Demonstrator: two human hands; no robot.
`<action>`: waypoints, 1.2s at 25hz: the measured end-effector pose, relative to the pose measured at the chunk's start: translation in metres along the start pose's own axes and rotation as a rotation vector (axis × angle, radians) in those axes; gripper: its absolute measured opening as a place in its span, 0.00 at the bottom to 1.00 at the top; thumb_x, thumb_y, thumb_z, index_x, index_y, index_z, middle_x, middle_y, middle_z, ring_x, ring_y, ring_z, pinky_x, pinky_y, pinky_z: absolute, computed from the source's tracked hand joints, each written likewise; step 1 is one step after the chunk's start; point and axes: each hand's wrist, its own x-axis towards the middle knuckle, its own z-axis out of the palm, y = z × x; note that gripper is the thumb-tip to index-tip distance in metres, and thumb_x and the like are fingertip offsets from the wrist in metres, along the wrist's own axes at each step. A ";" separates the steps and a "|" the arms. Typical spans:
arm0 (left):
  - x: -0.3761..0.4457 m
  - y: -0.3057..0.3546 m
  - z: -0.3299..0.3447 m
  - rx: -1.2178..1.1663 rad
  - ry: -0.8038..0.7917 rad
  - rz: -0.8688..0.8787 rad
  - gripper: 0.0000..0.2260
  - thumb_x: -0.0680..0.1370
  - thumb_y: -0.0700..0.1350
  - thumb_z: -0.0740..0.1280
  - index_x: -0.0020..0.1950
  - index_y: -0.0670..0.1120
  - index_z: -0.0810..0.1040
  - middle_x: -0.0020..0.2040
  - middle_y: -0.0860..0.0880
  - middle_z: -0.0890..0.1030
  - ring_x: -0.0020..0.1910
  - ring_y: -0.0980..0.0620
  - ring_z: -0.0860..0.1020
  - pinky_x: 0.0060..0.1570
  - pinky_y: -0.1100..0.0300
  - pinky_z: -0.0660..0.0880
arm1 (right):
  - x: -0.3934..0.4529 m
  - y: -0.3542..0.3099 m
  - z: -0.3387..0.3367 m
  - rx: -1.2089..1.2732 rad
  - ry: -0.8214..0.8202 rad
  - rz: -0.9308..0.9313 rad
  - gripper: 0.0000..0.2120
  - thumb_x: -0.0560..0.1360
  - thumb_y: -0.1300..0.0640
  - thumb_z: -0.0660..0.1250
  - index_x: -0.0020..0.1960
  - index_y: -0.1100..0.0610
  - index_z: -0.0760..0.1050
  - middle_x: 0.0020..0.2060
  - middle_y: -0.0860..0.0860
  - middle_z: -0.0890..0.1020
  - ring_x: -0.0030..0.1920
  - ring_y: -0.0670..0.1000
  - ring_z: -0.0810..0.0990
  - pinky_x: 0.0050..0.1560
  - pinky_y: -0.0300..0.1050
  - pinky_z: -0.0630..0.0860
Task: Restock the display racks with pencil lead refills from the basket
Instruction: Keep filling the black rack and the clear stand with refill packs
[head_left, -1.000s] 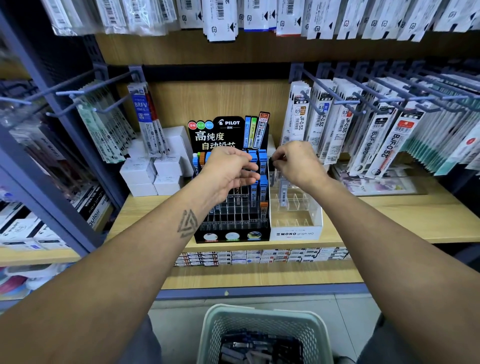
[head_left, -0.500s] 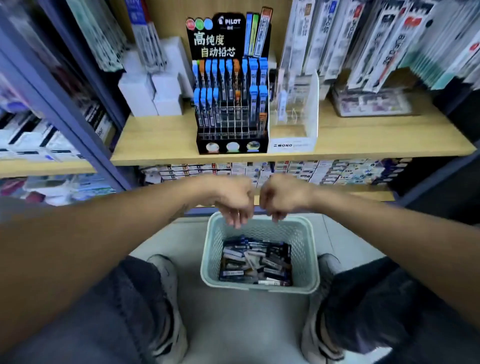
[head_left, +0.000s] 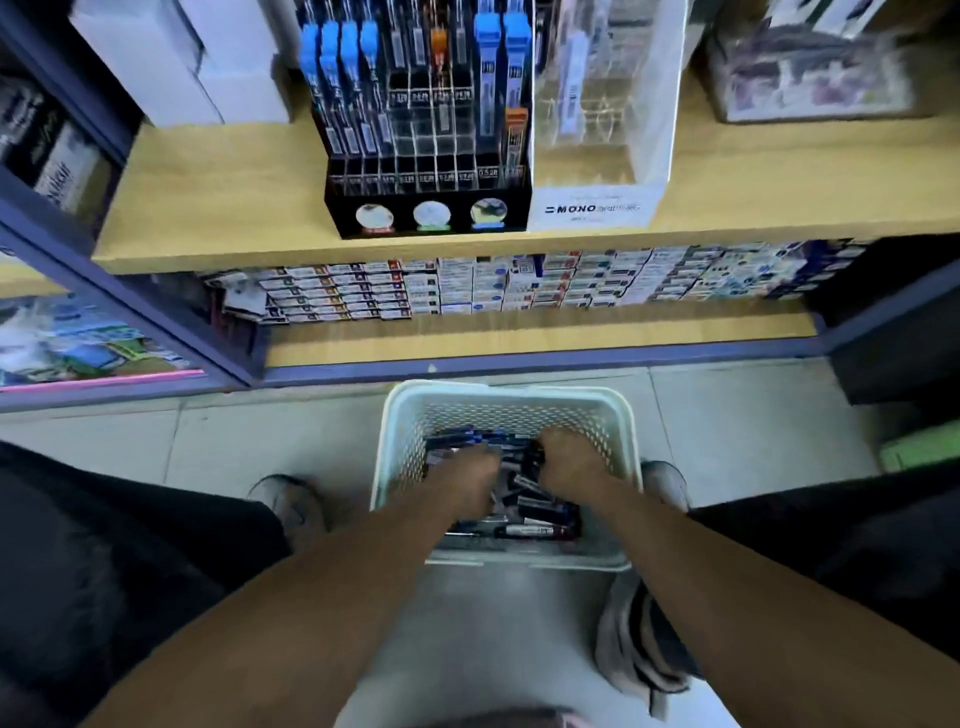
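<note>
Pale mint plastic basket (head_left: 506, 400), perforated walls, sits on the tiled floor (head_left: 260, 441) between the person's shoes (head_left: 291, 501), directly below the camera. Both forearms reach down into it. Left hand (head_left: 467, 480) and right hand (head_left: 569, 460) are both buried among the pencil lead refills (head_left: 540, 530), a loose heap of dark slim packs with some red and blue ends; fingers point down into the pile and are hidden, so cannot tell whether either hand has hold of a pack. Hands lie close together, near the basket's middle. Beyond the basket, a low wooden shelf (head_left: 519, 338) carries rows of small flat boxes (head_left: 467, 286). Above that, an upper shelf holds the black display rack (head_left: 431, 208), with blue-capped refill tubes standing in its rear slots and many front slots bare. Just beside it on the right stands a clear acrylic rack (head_left: 597, 208) marked MONO. White cartons (head_left: 182, 62) sit left of the black rack.
</note>
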 end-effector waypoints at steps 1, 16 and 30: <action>0.005 0.000 0.004 0.013 0.054 -0.006 0.23 0.75 0.39 0.72 0.67 0.38 0.69 0.63 0.39 0.72 0.63 0.41 0.72 0.57 0.50 0.73 | 0.004 0.002 0.009 0.027 0.027 -0.005 0.17 0.74 0.66 0.68 0.62 0.63 0.73 0.59 0.60 0.78 0.60 0.59 0.79 0.58 0.51 0.79; 0.044 -0.036 0.039 0.020 0.203 -0.196 0.32 0.74 0.51 0.74 0.71 0.41 0.63 0.69 0.42 0.68 0.69 0.42 0.67 0.67 0.50 0.66 | 0.032 -0.024 0.071 -0.055 0.193 -0.148 0.37 0.77 0.54 0.71 0.78 0.62 0.55 0.70 0.58 0.69 0.71 0.58 0.67 0.71 0.52 0.69; 0.047 -0.031 0.053 -0.041 0.245 -0.228 0.30 0.72 0.45 0.76 0.66 0.46 0.62 0.67 0.45 0.68 0.68 0.43 0.66 0.63 0.46 0.71 | 0.037 -0.026 0.076 -0.066 0.214 -0.108 0.28 0.72 0.63 0.72 0.69 0.60 0.67 0.61 0.55 0.71 0.61 0.56 0.72 0.52 0.49 0.77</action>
